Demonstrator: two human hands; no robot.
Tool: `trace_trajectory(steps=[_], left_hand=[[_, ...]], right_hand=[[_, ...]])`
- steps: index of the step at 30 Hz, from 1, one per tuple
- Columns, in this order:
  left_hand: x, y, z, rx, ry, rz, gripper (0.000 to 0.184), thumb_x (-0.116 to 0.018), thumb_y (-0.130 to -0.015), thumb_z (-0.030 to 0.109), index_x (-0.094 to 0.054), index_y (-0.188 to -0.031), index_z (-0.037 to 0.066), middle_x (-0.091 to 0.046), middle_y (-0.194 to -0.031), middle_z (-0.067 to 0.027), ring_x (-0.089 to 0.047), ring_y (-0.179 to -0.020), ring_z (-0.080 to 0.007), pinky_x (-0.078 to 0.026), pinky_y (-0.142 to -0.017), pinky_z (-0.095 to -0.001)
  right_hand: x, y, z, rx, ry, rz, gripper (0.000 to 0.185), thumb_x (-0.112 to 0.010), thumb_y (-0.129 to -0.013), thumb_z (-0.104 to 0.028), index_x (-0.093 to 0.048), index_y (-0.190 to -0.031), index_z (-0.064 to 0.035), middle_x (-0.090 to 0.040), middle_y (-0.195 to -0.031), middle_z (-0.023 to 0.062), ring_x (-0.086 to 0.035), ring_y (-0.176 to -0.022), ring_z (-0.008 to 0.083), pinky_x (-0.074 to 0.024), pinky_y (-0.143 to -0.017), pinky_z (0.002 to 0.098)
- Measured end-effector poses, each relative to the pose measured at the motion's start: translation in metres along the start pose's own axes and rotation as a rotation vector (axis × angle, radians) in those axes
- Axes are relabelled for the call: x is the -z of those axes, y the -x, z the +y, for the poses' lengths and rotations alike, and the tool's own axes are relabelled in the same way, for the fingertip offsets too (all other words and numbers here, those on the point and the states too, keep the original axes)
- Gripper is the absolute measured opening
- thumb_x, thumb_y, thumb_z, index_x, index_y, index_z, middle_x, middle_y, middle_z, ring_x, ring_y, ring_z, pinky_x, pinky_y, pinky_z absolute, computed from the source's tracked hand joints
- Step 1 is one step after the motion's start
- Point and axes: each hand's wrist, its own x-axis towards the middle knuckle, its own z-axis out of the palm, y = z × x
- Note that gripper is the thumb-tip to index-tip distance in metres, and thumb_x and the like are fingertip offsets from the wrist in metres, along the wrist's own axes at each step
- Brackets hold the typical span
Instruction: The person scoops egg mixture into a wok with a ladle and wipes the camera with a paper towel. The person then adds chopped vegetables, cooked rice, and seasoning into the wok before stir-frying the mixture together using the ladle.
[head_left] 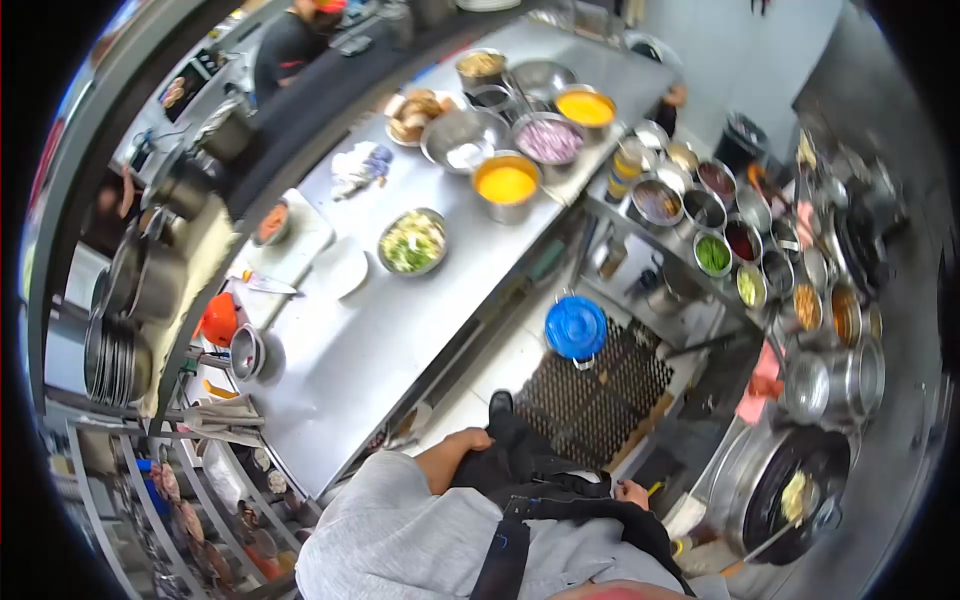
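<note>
The right hand (632, 492) looks loosely curled low at the person's side, and I cannot tell whether it is closed on the small yellow object (655, 488) just beside its fingers. The left hand (476, 438) hangs by the dark apron (530, 470), turned so that its grip is hidden too.

Well to the right of the right hand is a wide dark pan (768, 515) with pale yellow food (793, 495) in it; a ladle (772, 542) slants across the rim. Ahead of that hand, past the pan, come a pink cloth (755, 397) and rows of small metal containers (one filled with chopped greens (712, 254), another with something dark red (743, 240)).

Ahead of both hands, on the floor, a container with a blue lid (575, 325) stands by a perforated black mat (590, 400).

Ahead and to the left of the left hand runs a steel counter (345, 400). On it, well apart from that hand, are a bowl of chopped green and pale pieces (412, 242), a pot of yellow-orange contents (506, 183), a bowl of purple slices (548, 140) and a knife (270, 284).
</note>
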Motion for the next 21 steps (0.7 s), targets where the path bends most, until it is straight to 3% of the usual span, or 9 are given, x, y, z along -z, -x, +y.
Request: trace_trajectory(steps=[1,5,6,11,13,14,16,18,21], left_hand=[[0.008,-0.008,-0.012,-0.161,-0.050,0.019,0.061,-0.051,-0.082,0.056,-0.067,-0.112,0.006,-0.061,-0.121,-0.0192,-0.059,-0.113,-0.0343,-0.045,-0.095,-0.0421],[0.071,-0.021,-0.028,-0.247,-0.018,0.186,0.049,-0.056,-0.078,0.048,-0.071,-0.102,0.008,-0.068,-0.103,-0.0177,-0.065,-0.096,-0.0365,-0.050,-0.084,-0.0451],[0.080,-0.054,-0.043,-0.330,-0.192,0.277,0.045,-0.056,-0.079,0.043,-0.071,-0.102,0.008,-0.068,-0.103,-0.0173,-0.064,-0.096,-0.0363,-0.050,-0.085,-0.0459],[0.132,-0.019,-0.066,-0.238,0.096,0.521,0.046,-0.055,-0.080,0.039,-0.066,-0.116,0.013,-0.062,-0.120,-0.0150,-0.057,-0.114,-0.0334,-0.044,-0.099,-0.0417],[0.127,-0.018,-0.082,-0.209,0.063,0.511,0.044,-0.055,-0.081,0.037,-0.066,-0.114,0.011,-0.062,-0.122,-0.0127,-0.056,-0.115,-0.0332,-0.043,-0.100,-0.0414],[0.119,-0.015,-0.090,-0.204,0.052,0.537,0.044,-0.056,-0.082,0.036,-0.066,-0.115,0.009,-0.062,-0.122,-0.0117,-0.057,-0.114,-0.0330,-0.044,-0.099,-0.0410],[0.096,0.018,-0.092,-0.134,0.215,0.547,0.038,-0.054,-0.082,0.035,-0.069,-0.106,0.010,-0.064,-0.116,-0.0150,-0.059,-0.109,-0.0345,-0.049,-0.093,-0.0412],[0.052,0.020,-0.121,-0.280,0.151,0.527,0.038,-0.051,-0.085,0.035,-0.068,-0.103,0.006,-0.065,-0.110,-0.0181,-0.060,-0.107,-0.0359,-0.049,-0.090,-0.0436],[-0.012,0.009,-0.149,0.001,-0.232,0.158,0.038,-0.048,-0.089,0.034,-0.067,-0.102,0.004,-0.066,-0.103,-0.0226,-0.062,-0.100,-0.0375,-0.049,-0.085,-0.0478]], right_hand=[[0.002,-0.009,-0.003,0.002,0.013,0.023,0.028,-0.058,-0.081,-0.012,-0.068,-0.105,-0.0007,-0.067,-0.072,0.0188,-0.067,-0.068,0.0299,-0.0523,-0.070,0.0388],[0.011,-0.031,-0.043,-0.135,-0.071,0.120,0.026,-0.060,-0.083,-0.012,-0.069,-0.105,0.0001,-0.068,-0.074,0.0183,-0.069,-0.070,0.0265,-0.0530,-0.069,0.0380],[0.013,-0.034,-0.055,-0.172,-0.118,0.129,0.027,-0.061,-0.083,-0.013,-0.069,-0.105,-0.0003,-0.069,-0.076,0.0187,-0.070,-0.072,0.0271,-0.0532,-0.070,0.0382],[-0.028,-0.091,-0.034,0.155,0.104,0.175,0.021,-0.061,-0.082,-0.018,-0.067,-0.090,0.0007,-0.065,-0.080,0.0247,-0.063,-0.082,0.0419,-0.0497,-0.074,0.0481],[-0.039,-0.110,-0.029,0.204,0.094,0.144,0.024,-0.058,-0.085,-0.021,-0.065,-0.088,0.0011,-0.062,-0.087,0.0261,-0.059,-0.084,0.0450,-0.0478,-0.077,0.0502],[-0.048,-0.114,-0.030,0.336,0.115,0.285,0.024,-0.056,-0.087,-0.021,-0.065,-0.089,0.0008,-0.063,-0.089,0.0250,-0.059,-0.085,0.0438,-0.0474,-0.080,0.0491],[-0.041,-0.122,-0.044,0.293,0.061,0.167,0.027,-0.056,-0.088,-0.021,-0.062,-0.080,0.0032,-0.062,-0.081,0.0261,-0.062,-0.083,0.0422,-0.0479,-0.074,0.0493],[-0.041,-0.128,-0.049,0.236,0.063,0.121,0.022,-0.056,-0.088,-0.017,-0.065,-0.085,0.0025,-0.064,-0.086,0.0246,-0.062,-0.086,0.0411,-0.0485,-0.076,0.0490],[-0.061,-0.137,-0.033,0.023,-0.048,0.040,0.020,-0.055,-0.088,-0.016,-0.066,-0.086,0.0008,-0.065,-0.088,0.0220,-0.063,-0.087,0.0403,-0.0487,-0.078,0.0487]])
